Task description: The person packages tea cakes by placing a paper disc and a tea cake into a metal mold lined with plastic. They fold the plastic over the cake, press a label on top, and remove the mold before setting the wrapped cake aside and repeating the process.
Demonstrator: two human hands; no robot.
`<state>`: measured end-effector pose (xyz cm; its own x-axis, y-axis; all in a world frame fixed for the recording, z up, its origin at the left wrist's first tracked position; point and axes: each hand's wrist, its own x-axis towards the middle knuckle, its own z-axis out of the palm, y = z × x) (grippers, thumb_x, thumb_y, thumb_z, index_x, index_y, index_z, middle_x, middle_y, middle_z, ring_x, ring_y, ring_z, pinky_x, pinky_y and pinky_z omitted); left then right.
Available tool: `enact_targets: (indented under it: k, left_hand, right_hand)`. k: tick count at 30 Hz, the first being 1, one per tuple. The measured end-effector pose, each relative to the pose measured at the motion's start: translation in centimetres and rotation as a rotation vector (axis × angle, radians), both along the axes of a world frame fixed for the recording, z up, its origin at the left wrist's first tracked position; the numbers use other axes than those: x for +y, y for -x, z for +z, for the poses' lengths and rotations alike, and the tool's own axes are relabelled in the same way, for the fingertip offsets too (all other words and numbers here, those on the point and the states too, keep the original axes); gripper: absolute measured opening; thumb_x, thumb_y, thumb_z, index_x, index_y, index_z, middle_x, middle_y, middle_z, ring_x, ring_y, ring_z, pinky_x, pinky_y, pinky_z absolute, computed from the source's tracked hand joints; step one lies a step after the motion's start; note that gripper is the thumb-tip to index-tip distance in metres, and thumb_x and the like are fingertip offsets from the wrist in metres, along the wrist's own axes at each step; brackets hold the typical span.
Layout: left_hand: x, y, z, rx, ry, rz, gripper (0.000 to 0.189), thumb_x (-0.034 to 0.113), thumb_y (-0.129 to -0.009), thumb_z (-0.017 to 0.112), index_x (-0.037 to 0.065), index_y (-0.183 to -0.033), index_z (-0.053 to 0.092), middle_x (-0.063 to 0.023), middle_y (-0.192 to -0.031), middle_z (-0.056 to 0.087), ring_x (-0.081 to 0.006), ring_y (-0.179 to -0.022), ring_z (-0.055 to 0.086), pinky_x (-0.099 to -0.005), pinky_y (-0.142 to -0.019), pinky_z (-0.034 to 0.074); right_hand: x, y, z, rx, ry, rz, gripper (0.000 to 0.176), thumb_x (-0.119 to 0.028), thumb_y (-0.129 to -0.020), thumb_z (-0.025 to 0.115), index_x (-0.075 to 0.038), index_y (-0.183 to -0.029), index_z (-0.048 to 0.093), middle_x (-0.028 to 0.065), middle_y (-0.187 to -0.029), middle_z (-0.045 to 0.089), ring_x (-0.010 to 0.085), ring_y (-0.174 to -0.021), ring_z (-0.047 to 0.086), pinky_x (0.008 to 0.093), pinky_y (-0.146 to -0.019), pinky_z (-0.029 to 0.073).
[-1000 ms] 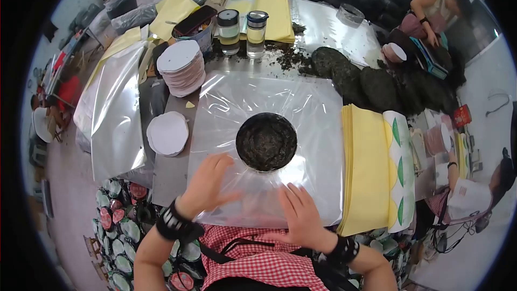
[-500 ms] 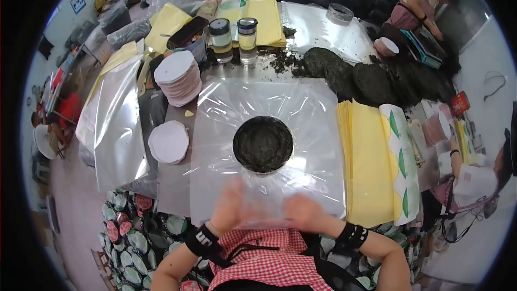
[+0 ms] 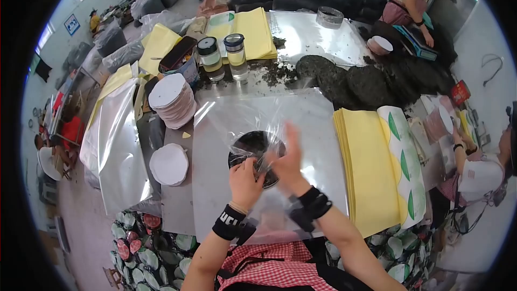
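A round, dark, crumbly-looking cake (image 3: 249, 144) lies on a clear plastic film (image 3: 215, 124) at the middle of the metal work surface. Folds of the film now cover part of the cake. At the cake's near edge, my left hand (image 3: 246, 184) has its fingers bent and closed on gathered film. My right hand (image 3: 288, 163) is over the cake's right side, blurred, with fingers stretched upward and the thumb apart. Whether film touches the right fingers is hard to see.
Yellow sheets (image 3: 366, 167) lie at the right, a stack of white discs (image 3: 172, 99) and a lower white pile (image 3: 169, 164) at the left. Behind are two lidded jars (image 3: 236, 56) and several dark cakes (image 3: 371, 83). A co-worker (image 3: 412, 0) stands back right, another person sits far right.
Both hands have moved forward from the film's near edge to the cake. The near film has been folded up over the cake. The view has shifted slightly.
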<state>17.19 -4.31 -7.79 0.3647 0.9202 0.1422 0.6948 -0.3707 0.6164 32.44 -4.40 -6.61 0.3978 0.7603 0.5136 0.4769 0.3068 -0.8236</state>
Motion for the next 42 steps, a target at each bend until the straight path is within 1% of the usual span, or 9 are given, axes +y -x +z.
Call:
enact_targets:
  k: [3, 6, 12, 16, 19, 21, 25, 32, 42]
  left_hand:
    - [0.5, 2.1, -1.2, 0.009, -0.119, -0.127, 0.034, 0.021, -0.087, 0.072, 0.006, -0.113, 0.057, -0.0064, -0.096, 0.062, -0.0247, -0.095, 0.062, -0.0365, -0.098, 0.042]
    - [2.4, 4.7, -4.2, -1.093, 0.128, 0.199, 0.064, 0.029, -0.086, 0.067, -0.003, -0.136, 0.043, -0.0138, -0.131, 0.052, -0.0236, -0.127, 0.046, -0.042, -0.112, 0.033]
    - [2.2, 0.3, -0.1, -0.331, -0.167, -0.226, 0.052, 0.028, -0.092, 0.061, 0.0, -0.135, 0.051, -0.0177, -0.142, 0.052, -0.0334, -0.13, 0.049, -0.0475, -0.115, 0.032]
    - [2.8, -0.5, -0.4, -0.253, -0.114, -0.233, 0.058, 0.031, -0.087, 0.069, 0.002, -0.134, 0.052, -0.0164, -0.131, 0.056, -0.0358, -0.129, 0.051, -0.0526, -0.115, 0.031]
    - [2.7, -0.1, 0.6, -0.752, 0.147, -0.094, 0.059, 0.032, -0.08, 0.077, 0.002, -0.127, 0.057, -0.0167, -0.124, 0.052, -0.0356, -0.124, 0.054, -0.0516, -0.113, 0.035]
    - [3.3, 1.3, 0.3, -1.185, 0.345, 0.066, 0.058, 0.031, -0.076, 0.082, 0.003, -0.122, 0.061, -0.0165, -0.12, 0.049, -0.0351, -0.12, 0.056, -0.0505, -0.111, 0.037]
    - [1.7, 1.7, -0.9, -0.73, 0.078, -0.287, 0.036, 0.021, -0.073, 0.082, 0.008, -0.104, 0.069, -0.0154, -0.117, 0.048, -0.0305, -0.116, 0.055, -0.0468, -0.103, 0.046]
    - [0.3, -0.2, -0.7, 0.0, -0.313, -0.2, 0.044, 0.001, -0.079, 0.059, -0.002, -0.123, 0.057, -0.0166, -0.123, 0.055, -0.0362, -0.128, 0.049, -0.0475, -0.11, 0.04]
    - [1.0, -0.2, -0.3, 0.271, -0.184, -0.418, 0.07, 0.03, -0.09, 0.058, -0.004, -0.148, 0.038, -0.0217, -0.158, 0.033, -0.0324, -0.149, 0.028, -0.0519, -0.121, 0.018]
  right_hand:
    - [-0.8, 3.5, -1.5, -0.264, -0.034, 0.256, 0.057, -0.033, -0.09, 0.068, 0.002, -0.132, 0.053, 0.0225, -0.133, 0.057, 0.0342, -0.123, 0.056, 0.044, -0.108, 0.041]
    - [-0.4, 3.6, -2.0, -0.279, 0.076, 0.276, 0.045, -0.031, -0.087, 0.069, -0.002, -0.121, 0.062, 0.0192, -0.12, 0.065, 0.0376, -0.114, 0.059, 0.0458, -0.104, 0.045]
    - [-1.5, -0.1, -2.0, -0.311, -0.205, 0.126, 0.011, -0.009, -0.079, 0.071, -0.003, -0.086, 0.067, 0.013, -0.097, 0.069, 0.0329, -0.089, 0.066, 0.0422, -0.085, 0.053]
    - [4.5, -2.9, -2.2, 0.584, 0.028, -0.36, 0.028, -0.028, -0.093, 0.063, -0.002, -0.102, 0.068, 0.0199, -0.108, 0.069, 0.0315, -0.103, 0.067, 0.0392, -0.088, 0.052]
    - [6.1, -2.2, -2.4, 0.801, 0.104, 0.289, 0.046, -0.044, -0.099, 0.054, -0.001, -0.111, 0.066, 0.018, -0.115, 0.069, 0.0305, -0.103, 0.067, 0.0413, -0.092, 0.05]
    - [3.5, -1.8, -0.2, -0.083, -0.157, 0.68, 0.055, -0.05, -0.102, 0.045, -0.001, -0.114, 0.067, 0.0173, -0.119, 0.069, 0.0276, -0.106, 0.068, 0.0403, -0.095, 0.049]
    - [1.8, -3.5, -5.2, 0.496, -0.129, 0.598, 0.051, -0.044, -0.102, 0.043, 0.0, -0.095, 0.066, 0.0155, -0.095, 0.069, 0.0322, -0.09, 0.068, 0.0446, -0.089, 0.053]
    - [-4.4, 0.0, -1.9, -0.471, 0.211, 0.234, 0.024, 0.002, -0.083, 0.064, 0.0, -0.107, 0.062, 0.0183, -0.109, 0.062, 0.0372, -0.1, 0.062, 0.0409, -0.091, 0.052]
    - [-4.9, -0.8, -1.2, -0.735, 0.435, 0.167, 0.006, -0.007, -0.073, 0.065, -0.006, -0.079, 0.065, 0.0092, -0.089, 0.066, 0.0281, -0.087, 0.064, 0.0383, -0.073, 0.054]
